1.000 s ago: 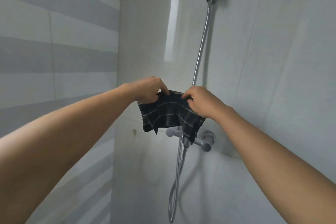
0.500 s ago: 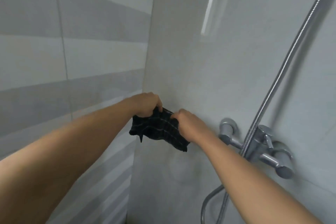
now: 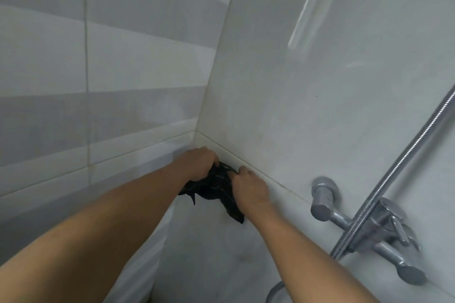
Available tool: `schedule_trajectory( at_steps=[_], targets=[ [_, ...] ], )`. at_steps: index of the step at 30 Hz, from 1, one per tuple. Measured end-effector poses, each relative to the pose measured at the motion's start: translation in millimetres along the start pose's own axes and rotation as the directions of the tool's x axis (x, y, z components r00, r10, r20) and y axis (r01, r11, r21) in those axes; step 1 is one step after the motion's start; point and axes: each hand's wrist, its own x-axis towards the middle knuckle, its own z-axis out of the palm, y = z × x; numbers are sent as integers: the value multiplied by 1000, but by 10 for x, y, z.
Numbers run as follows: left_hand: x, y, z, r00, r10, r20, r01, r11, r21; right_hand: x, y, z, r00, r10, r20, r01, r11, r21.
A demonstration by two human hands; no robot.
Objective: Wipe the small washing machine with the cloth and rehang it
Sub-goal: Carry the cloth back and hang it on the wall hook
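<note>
Both hands pinch cloth [image 3: 216, 192] in wall corner: left hand [image 3: 198, 163] fingers clamped on top edge, right hand [image 3: 248, 188] beside. Cloth bunched between fingers, tail hanging down-right below right fingers.

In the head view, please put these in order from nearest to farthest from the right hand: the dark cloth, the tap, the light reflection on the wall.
1. The dark cloth, held by the right hand, at its left.
2. The tap, at its right, lower.
3. The light reflection, high on the wall, upper right.

place: likely home bathroom | tiled walls [image 3: 123, 69] | shower mixer tap [image 3: 369, 224]
</note>
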Motion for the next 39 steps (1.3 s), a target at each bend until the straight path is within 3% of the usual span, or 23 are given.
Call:
schedule_trajectory(
  at_steps=[14, 21, 26, 31, 35, 37, 39],
  targets=[
    [78, 77, 192, 998, -45, 51, 44, 999, 19, 9, 33, 256, 1000, -4, 1, 5, 998, -58],
    [139, 34, 225, 996, -88, -32, 91, 991, 101, 41, 15, 322, 1000, -10, -13, 10, 1000, -22],
    [174, -25, 268, 996, -84, -19, 84, 996, 26, 50, -30, 400, 1000, -12, -14, 11, 998, -58],
    [196, -73, 347, 997, -80, 22, 81, 994, -76, -41, -117, 560, 997, 26, 66, -29, 998, 47],
    [139, -57, 376, 997, -40, -73, 44, 998, 55, 23, -205, 528, 996, 44, 76, -51, 995, 90],
    [133, -58, 397, 996, 6, -87, -6, 1000, 5, 51, -205, 461, 995, 64, 80, -71, 993, 94],
    [141, -86, 432, 996, 21, -85, -35, 987, -158, 67, -198, 440, 993, 81, 84, -91, 988, 125]
  ],
)
